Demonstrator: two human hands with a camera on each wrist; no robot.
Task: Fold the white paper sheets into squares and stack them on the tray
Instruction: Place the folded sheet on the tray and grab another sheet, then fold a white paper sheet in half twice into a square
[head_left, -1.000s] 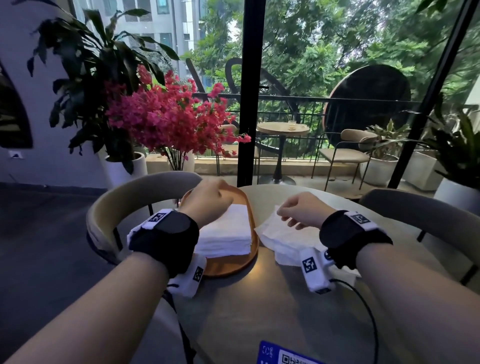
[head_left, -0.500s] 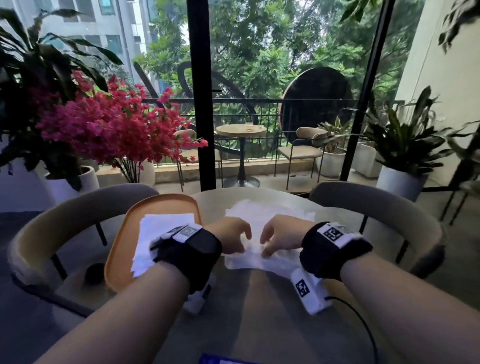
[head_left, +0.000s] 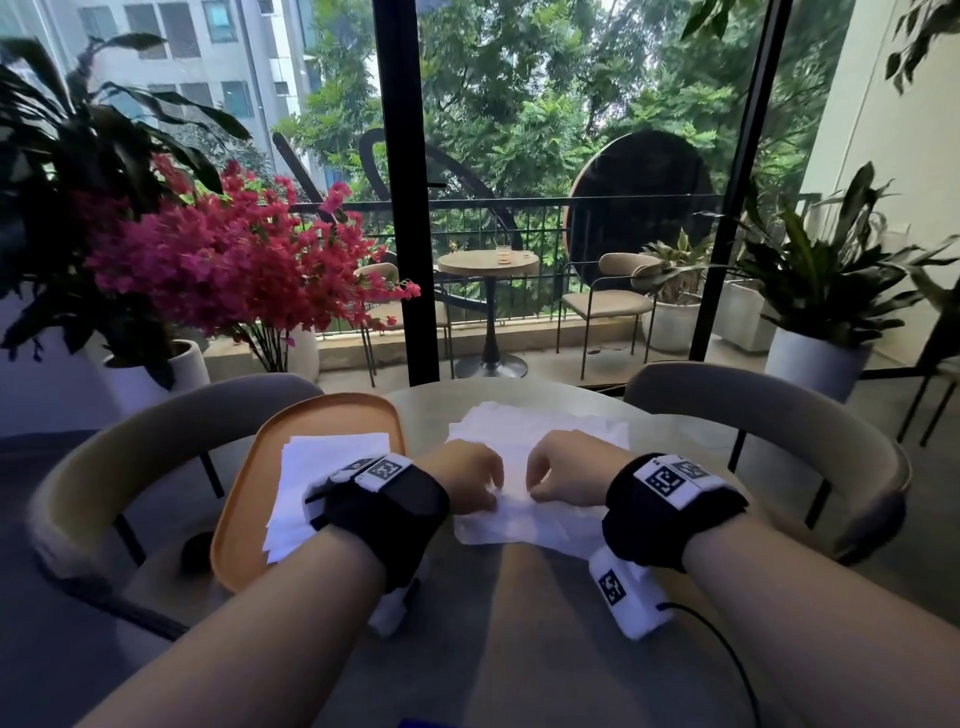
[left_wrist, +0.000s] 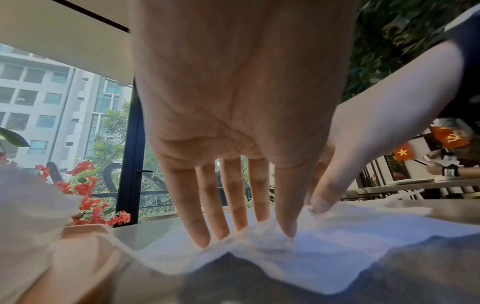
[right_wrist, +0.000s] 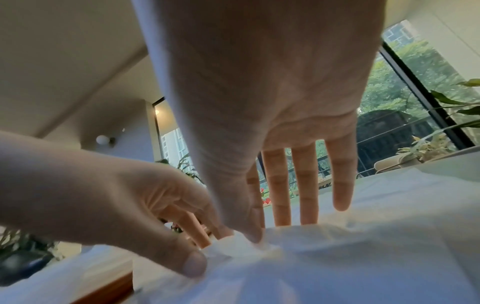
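Both hands are working at the centre of the head view, close together on the loose white paper sheets (head_left: 540, 499) lying on the round counter (head_left: 519, 623). The left hand (head_left: 462, 480) is pinching a raised ridge of the top sheet between thumb and forefinger; in the left wrist view its remaining fingers (left_wrist: 200, 216) are pointing down, the tips touching the paper. The right hand (head_left: 563, 475) is pinching the same ridge just beside it; in the right wrist view its thumb is pressing into the bunched paper (right_wrist: 337, 257) while the other fingers (right_wrist: 340, 185) are hanging nearly straight above the sheet. The sheet is lying crumpled, its near edge reaching toward the lower centre of the head frame.

The orange tray (head_left: 244, 499) is sitting at the left of the counter, just beside the loose sheets. A stack of folded white squares (head_left: 322, 467) is resting on it, partly hidden by the left wristband.

Two curved chairs (head_left: 769, 410) are standing on the counter's far side.
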